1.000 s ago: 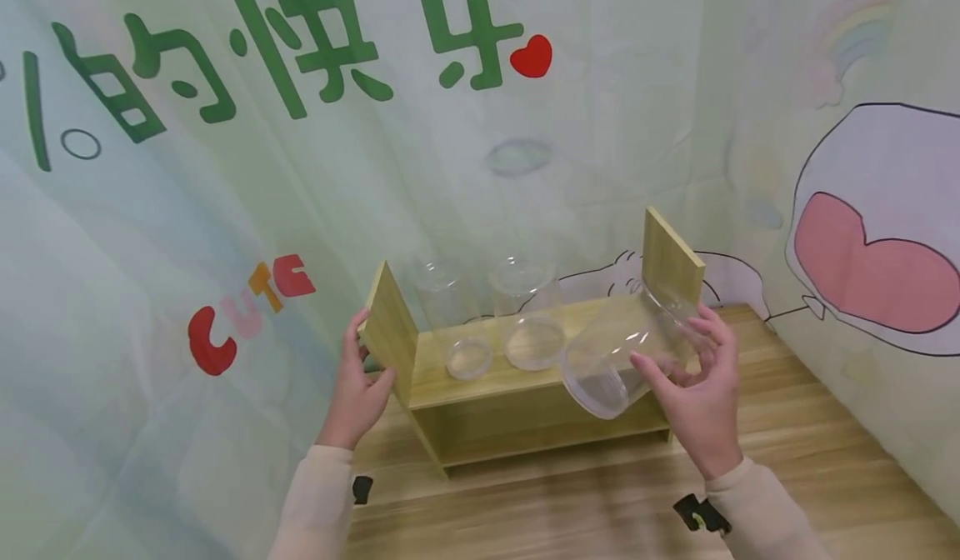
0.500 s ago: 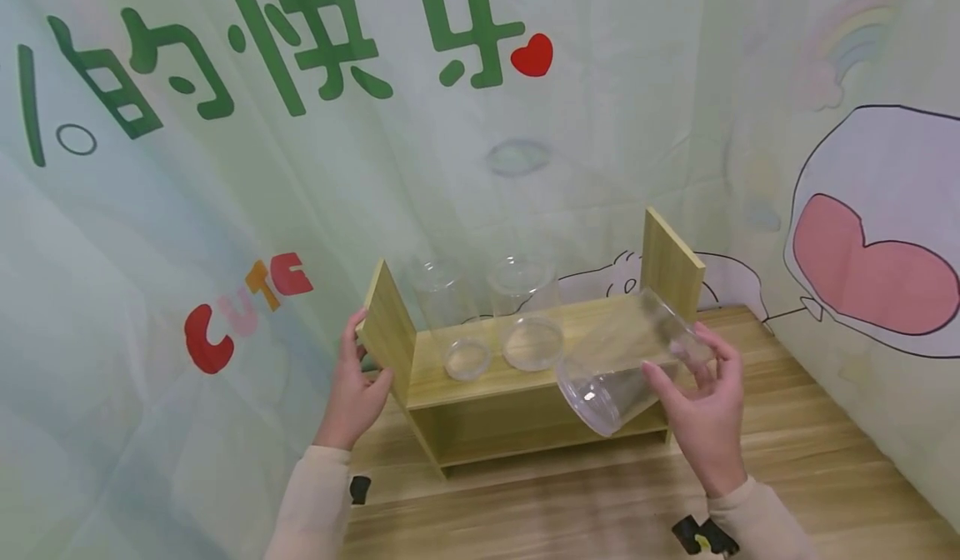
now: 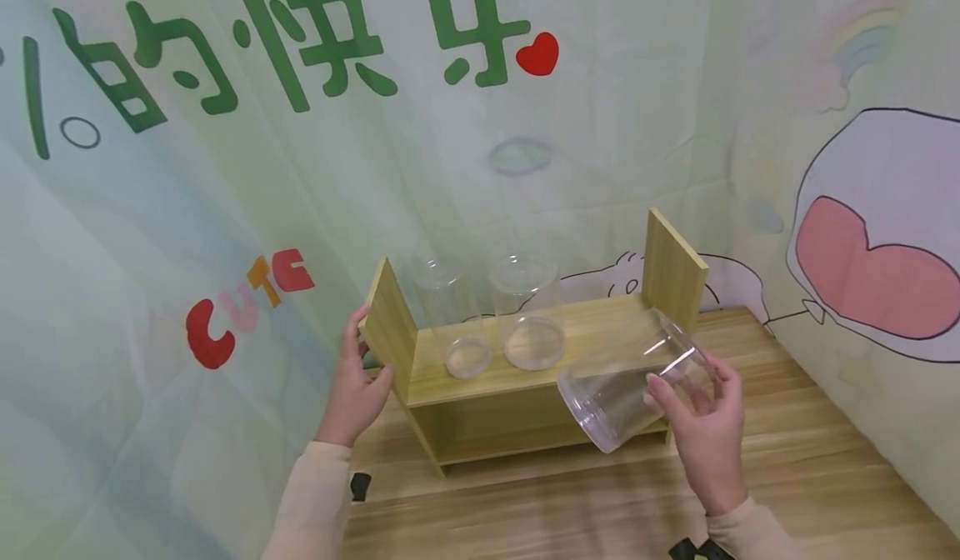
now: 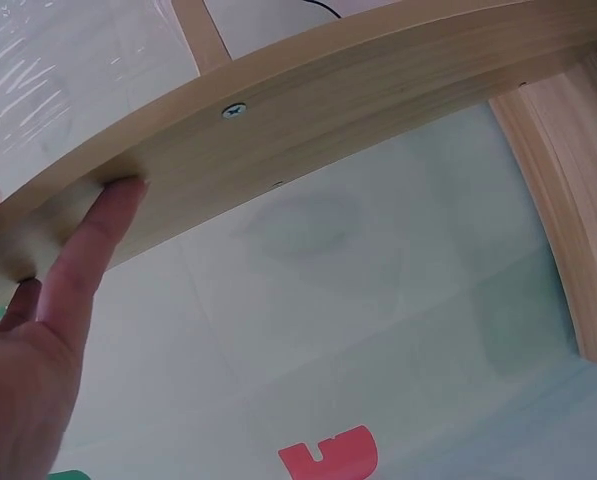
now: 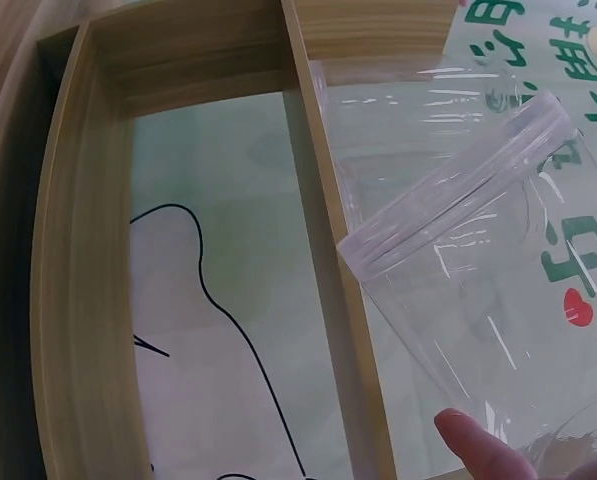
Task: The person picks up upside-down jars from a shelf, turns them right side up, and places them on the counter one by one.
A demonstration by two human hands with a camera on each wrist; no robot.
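Observation:
My right hand (image 3: 708, 439) grips a clear plastic jar (image 3: 611, 393) near one end. The jar is tilted, its thicker ringed end pointing down and left, in front of the right part of a small wooden shelf (image 3: 480, 389). In the right wrist view, that ringed end (image 5: 458, 190) overlaps the shelf's edge; whether they touch I cannot tell. My left hand (image 3: 356, 397) holds the shelf's left side panel (image 3: 390, 327) at its edge. In the left wrist view, fingers (image 4: 83, 260) press on the panel's outer face beside a screw.
Two clear jars, a narrower one (image 3: 467, 360) and a wider one (image 3: 534, 350), stand upright on the shelf's upper board. A right side panel (image 3: 675, 268) rises at the other end. Beneath lies a wood-grain tabletop (image 3: 780, 427), with printed curtains (image 3: 615, 110) behind and around.
My right hand has come down and slightly toward me with the jar, drawing it away from the right side panel. The left hand has kept its place on the shelf.

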